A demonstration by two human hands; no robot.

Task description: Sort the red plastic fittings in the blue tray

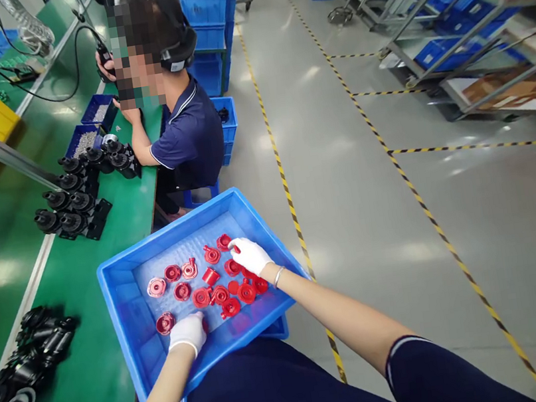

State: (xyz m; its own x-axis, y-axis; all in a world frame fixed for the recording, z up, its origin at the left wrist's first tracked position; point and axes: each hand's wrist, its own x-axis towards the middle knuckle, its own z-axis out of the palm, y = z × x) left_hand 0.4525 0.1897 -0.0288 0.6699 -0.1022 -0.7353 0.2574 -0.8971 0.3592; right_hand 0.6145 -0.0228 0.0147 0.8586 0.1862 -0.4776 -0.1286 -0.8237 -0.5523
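Note:
A blue plastic bin (138, 341) sits in front of my body, with several round red plastic parts (219, 294) spread over its floor. Some of these have a short side spout; one is a small red cylinder (211, 276). My left hand (187, 334), in a white glove, is down in the near left of the bin, its fingers curled on a red part that they mostly hide. Over the right side of the bin, my white-gloved right hand (252, 256) pinches a small red part, only partly visible at the fingertips.
A green workbench (126, 229) runs along the left, bearing black motor-like assemblies (74, 200) and blue trays of small metal parts (86, 142). A co-worker (191, 125) sits at it, ahead. Stacked blue crates (202, 9) stand beyond; metal racks (474, 29) are at right.

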